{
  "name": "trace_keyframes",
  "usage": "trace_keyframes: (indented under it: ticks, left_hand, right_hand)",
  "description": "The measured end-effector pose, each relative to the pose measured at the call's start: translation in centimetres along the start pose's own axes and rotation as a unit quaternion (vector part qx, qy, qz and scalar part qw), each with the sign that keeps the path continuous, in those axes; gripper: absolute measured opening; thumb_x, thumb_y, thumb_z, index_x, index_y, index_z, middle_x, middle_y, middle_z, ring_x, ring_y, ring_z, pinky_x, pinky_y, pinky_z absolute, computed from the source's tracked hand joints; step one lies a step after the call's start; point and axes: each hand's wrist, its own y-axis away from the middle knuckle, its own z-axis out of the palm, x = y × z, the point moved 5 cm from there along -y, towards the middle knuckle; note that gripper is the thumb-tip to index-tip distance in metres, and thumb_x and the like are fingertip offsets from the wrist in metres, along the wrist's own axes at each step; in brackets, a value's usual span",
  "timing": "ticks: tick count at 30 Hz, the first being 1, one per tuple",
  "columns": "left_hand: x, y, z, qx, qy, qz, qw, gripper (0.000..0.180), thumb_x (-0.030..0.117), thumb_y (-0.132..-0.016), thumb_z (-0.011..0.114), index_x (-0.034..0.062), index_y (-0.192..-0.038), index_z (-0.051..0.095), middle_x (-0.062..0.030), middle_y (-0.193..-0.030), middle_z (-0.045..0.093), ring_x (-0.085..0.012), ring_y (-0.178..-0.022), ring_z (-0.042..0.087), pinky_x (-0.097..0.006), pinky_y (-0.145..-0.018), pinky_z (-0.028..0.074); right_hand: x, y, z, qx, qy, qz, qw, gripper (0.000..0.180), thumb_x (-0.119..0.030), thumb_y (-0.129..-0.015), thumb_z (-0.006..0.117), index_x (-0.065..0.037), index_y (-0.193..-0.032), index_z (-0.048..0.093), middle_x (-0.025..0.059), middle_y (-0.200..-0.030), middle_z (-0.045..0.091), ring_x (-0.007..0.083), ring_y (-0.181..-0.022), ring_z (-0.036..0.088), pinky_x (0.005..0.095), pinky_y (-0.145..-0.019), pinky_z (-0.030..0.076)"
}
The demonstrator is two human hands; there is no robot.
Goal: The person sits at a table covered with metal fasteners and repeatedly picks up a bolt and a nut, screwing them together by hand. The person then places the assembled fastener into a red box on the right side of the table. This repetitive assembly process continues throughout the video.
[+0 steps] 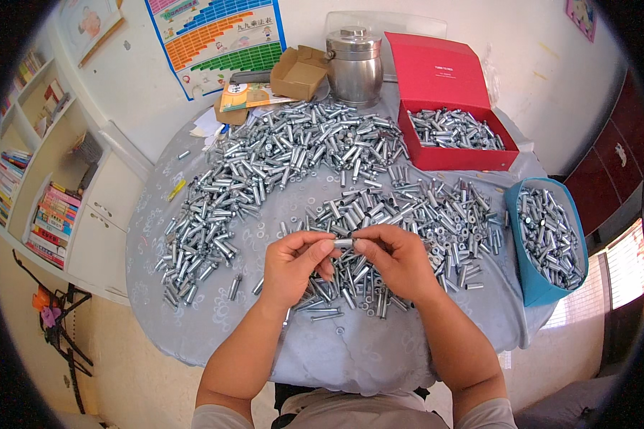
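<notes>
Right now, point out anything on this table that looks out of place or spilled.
Nothing is damaged. A yellow object lies alone at the table's left edge, unlike the silver metal sleeves heaped loose across the cloth.

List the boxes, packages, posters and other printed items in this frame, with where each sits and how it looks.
Red box: table's far right, lid raised, full of metal parts.
Cardboard box: far table edge, small, brown, flaps open.
Booklet: beside the cardboard box, flat, orange and green cover.
Chart poster: wall behind the table, blue border, coloured stepped rows.
Picture poster: upper left wall, pale cartoon.
</notes>
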Motion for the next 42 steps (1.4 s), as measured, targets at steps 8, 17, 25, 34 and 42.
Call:
trace_keyframes:
  ticks: [8, 17, 25, 34, 42]
  left_hand:
    - [0.2, -0.1, 0.1, 0.017, -0.004, -0.012, 1.0, 0.018, 0.012, -0.096, 0.066, -0.0027, -0.107, 0.068, -0.012, -0.086, 0.072, -0.012, -0.062, 0.064, -0.025, -0.054, 0.055]
    - [-0.3, 0.0, -0.7, 0.063, -0.006, -0.051, 0.997, 0.02, 0.018, -0.096, 0.066, -0.0009, -0.102, 0.068, -0.0081, -0.076, 0.067, -0.0116, -0.053, 0.058, -0.024, -0.046, 0.048]
    - [-0.3, -0.2, 0.4, 0.046, 0.014, -0.027, 0.998, 0.015, 0.012, -0.095, 0.065, -0.0008, -0.104, 0.067, -0.0064, -0.08, 0.067, -0.0111, -0.061, 0.061, -0.025, -0.051, 0.051]
    - [-0.7, -0.5, 0.0, 0.029, 0.013, -0.005, 0.999, 0.014, 0.004, -0.092, 0.067, -0.0004, -0.104, 0.064, -0.0087, -0.082, 0.069, -0.0132, -0.061, 0.063, -0.026, -0.054, 0.053]
    - [-0.1, -0.3, 0.1, 0.026, 0.022, -0.047, 0.998, 0.014, 0.01, -0.093, 0.068, -0.0017, -0.101, 0.069, -0.0096, -0.081, 0.071, -0.0112, -0.059, 0.061, -0.025, -0.051, 0.051]
  right_hand:
    - [-0.1, -0.1, -0.3, 0.018, 0.034, -0.024, 0.999, 0.022, -0.004, -0.087, 0.072, -0.004, -0.108, 0.069, 0.0068, -0.093, 0.065, 0.0096, -0.063, 0.054, 0.0246, -0.057, 0.044]
    - [-2.2, 0.1, -0.7, 0.051, 0.105, -0.172, 0.978, 0.027, 0.002, -0.084, 0.071, -0.007, -0.11, 0.068, 0.0083, -0.102, 0.063, 0.0163, -0.071, 0.061, 0.0272, -0.059, 0.049]
    - [-2.6, 0.4, 0.1, 0.022, 0.167, -0.118, 0.979, 0.031, -0.008, -0.087, 0.07, -0.007, -0.118, 0.067, 0.0104, -0.095, 0.066, 0.0242, -0.07, 0.063, 0.0326, -0.063, 0.051]
    - [-1.8, 0.4, 0.7, 0.041, 0.215, -0.186, 0.958, 0.029, -0.013, -0.089, 0.069, -0.006, -0.117, 0.066, 0.0142, -0.088, 0.067, 0.0313, -0.076, 0.066, 0.0395, -0.066, 0.052]
    - [-2.1, 0.3, 0.2, 0.021, 0.174, -0.148, 0.973, 0.023, -0.013, -0.086, 0.071, -0.006, -0.107, 0.065, 0.0123, -0.087, 0.065, 0.03, -0.074, 0.066, 0.0385, -0.063, 0.052]
